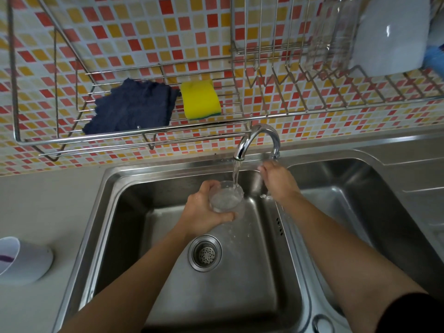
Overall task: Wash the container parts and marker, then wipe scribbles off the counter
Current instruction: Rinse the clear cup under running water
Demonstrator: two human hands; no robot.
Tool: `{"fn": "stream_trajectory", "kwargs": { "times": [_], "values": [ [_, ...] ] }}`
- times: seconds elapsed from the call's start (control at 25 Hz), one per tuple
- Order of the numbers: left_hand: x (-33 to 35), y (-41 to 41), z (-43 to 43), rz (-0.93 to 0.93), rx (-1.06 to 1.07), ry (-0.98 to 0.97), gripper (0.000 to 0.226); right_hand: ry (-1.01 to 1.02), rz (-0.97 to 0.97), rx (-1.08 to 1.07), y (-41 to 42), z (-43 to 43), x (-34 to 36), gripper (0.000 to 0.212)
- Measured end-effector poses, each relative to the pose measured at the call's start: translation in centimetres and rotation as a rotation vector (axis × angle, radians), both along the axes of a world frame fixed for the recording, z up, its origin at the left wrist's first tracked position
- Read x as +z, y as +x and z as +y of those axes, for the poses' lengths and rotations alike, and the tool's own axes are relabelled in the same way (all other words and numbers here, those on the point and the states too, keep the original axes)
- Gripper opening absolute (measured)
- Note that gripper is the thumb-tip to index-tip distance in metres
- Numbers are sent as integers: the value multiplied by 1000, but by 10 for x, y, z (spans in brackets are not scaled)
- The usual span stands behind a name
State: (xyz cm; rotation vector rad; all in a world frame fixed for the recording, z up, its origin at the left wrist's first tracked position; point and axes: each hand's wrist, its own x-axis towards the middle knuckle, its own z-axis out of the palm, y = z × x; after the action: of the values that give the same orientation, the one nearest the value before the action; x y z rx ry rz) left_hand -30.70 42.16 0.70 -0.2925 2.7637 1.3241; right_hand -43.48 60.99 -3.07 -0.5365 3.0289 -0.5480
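Note:
My left hand (204, 210) grips a clear round container part (227, 197) over the left sink basin (134, 212). Water runs from the chrome faucet (259, 138) into it. My right hand (278, 181) reaches to the base of the faucet, behind the divider between the basins; whether it holds the tap there is hidden. A white cup (21, 260) lies on its side on the grey counter (48, 200) at the left, with a purple thing inside that looks like the marker (7, 258).
A wire rack (144, 138) hangs on the tiled wall above the sink, holding a dark blue cloth (132, 109) and a yellow sponge (200, 98). A white bowl (391, 37) stands in the rack at right. The drain strainer (205, 253) sits below my left forearm. A second basin (348, 200) lies right.

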Motion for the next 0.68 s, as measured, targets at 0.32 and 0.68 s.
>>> {"fn": "stream_trajectory", "kwargs": {
  "times": [0.32,0.68],
  "values": [
    [-1,3,3,-30,6,56,77,-290,22,-247,8,27,3,33],
    [-21,21,-6,-60,-30,-147,83,170,-128,-169,105,27,-75,58]
  ]
}}
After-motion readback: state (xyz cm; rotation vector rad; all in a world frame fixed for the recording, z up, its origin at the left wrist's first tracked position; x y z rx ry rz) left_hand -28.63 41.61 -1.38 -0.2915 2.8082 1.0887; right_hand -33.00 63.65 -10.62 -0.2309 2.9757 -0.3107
